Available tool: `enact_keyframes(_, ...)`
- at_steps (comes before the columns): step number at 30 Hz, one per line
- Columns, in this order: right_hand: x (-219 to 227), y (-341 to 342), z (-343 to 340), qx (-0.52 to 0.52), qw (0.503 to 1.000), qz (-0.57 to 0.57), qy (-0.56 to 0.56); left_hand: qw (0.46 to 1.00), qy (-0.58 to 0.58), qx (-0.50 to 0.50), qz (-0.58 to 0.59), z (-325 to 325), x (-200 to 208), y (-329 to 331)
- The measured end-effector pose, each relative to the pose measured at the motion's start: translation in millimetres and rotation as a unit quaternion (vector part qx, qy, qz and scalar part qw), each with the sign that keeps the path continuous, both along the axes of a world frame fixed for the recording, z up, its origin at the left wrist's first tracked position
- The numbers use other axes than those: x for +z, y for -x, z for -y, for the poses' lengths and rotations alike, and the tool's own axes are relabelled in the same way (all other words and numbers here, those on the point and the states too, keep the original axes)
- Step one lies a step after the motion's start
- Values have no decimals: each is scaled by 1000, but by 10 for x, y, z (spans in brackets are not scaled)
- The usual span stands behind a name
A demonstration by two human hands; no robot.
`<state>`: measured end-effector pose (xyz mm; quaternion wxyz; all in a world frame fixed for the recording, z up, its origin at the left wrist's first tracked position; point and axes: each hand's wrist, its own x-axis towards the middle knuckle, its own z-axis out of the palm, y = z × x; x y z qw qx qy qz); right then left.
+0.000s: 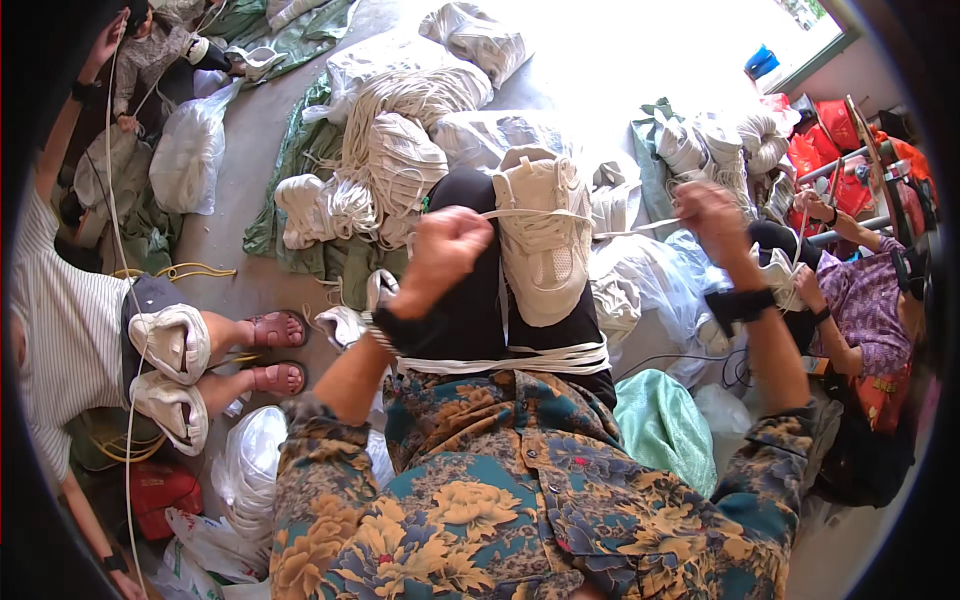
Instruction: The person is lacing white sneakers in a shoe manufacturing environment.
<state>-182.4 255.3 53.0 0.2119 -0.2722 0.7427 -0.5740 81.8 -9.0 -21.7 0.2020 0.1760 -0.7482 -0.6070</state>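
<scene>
Shoe (545, 240) on my thighs (460, 300), between left hand (440, 255) and right hand (715, 220). Lace (640, 231) spans hand to hand, across shoe. Lace bundle (500, 364) across thighs, behind shoe. Ahead, slightly left: lace heap (410, 100), sheet (262, 228) at its left. Far left: co-worker (70, 310), two shoes (172, 343) on legs (235, 328). Far right: another co-worker (865, 305). Cloth (660, 420) right of me.

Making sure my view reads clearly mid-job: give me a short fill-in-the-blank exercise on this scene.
The left hand and right hand hold a white ____ across the shoe.
The shoe points its toe ____ the flowered shirt.
The mint cloth lies on the same side as the ____ hand.
The striped co-worker has ____ pale shoes in the lap.
Missing words: lace; toward; right; two.
</scene>
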Motion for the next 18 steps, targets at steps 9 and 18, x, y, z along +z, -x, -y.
enact_keyframes(9,-366,-808,871,175,919,-344,-80,925,378,20,-32,-359,-35,516)
enact_keyframes(18,-271,-721,1090,302,801,-492,-158,871,490,-30,19,-323,-4,490)
